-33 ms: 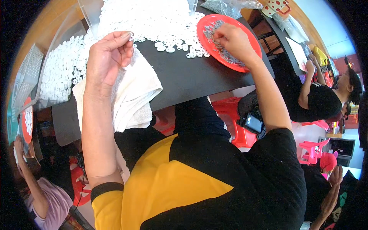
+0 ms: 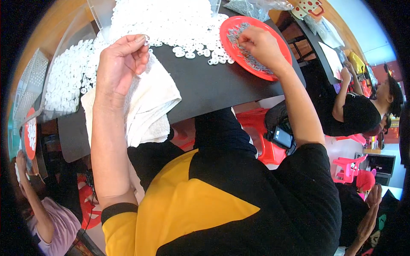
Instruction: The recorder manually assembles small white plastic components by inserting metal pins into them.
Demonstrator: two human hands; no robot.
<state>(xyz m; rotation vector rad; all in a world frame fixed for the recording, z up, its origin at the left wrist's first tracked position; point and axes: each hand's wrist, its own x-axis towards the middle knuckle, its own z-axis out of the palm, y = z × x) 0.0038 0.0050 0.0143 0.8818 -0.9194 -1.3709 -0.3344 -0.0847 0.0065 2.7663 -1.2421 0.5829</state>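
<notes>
My left hand (image 2: 123, 64) is raised at the left of the dark table, above a folded white towel (image 2: 151, 100). Its thumb and index finger pinch a small white plastic piece with a hole (image 2: 146, 40). Over a red plate (image 2: 285, 49) at the right, my right hand (image 2: 262, 48) has its fingertips drawn together among small thin grey pieces (image 2: 252, 63). Whether anything sits in those fingertips is hidden. A large heap of similar white plastic pieces (image 2: 158, 19) spreads across the far side of the table, with several loose ones near the plate.
A clear plastic bin (image 2: 64, 47) of white pieces stands at the left. Clear bags (image 2: 243, 7) lie beyond the plate. Co-workers sit at the right (image 2: 363, 109) and lower left (image 2: 55, 222). A red stool (image 2: 273, 151) is below the table edge.
</notes>
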